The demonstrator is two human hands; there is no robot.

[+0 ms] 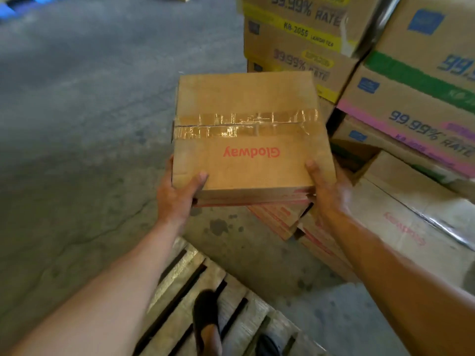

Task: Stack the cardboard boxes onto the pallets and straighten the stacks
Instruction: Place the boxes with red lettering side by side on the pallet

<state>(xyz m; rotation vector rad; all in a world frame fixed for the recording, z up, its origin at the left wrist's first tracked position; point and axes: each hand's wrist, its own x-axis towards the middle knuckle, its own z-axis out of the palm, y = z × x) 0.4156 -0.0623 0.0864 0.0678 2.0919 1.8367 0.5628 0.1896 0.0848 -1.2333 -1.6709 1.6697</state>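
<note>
Above concrete floor (77,124), box (246,140) between both hands (177,199) (331,194).

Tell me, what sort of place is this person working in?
Most likely a warehouse or stockroom: bare concrete floor, a wooden pallet underfoot, and stacked printed cartons beside the taped box gripped by the left hand and right hand.

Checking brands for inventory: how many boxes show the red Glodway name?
2: the held box, gripped by left hand and right hand, and a lower box at right. The red-striped boxes beneath may hide the name too.
</note>
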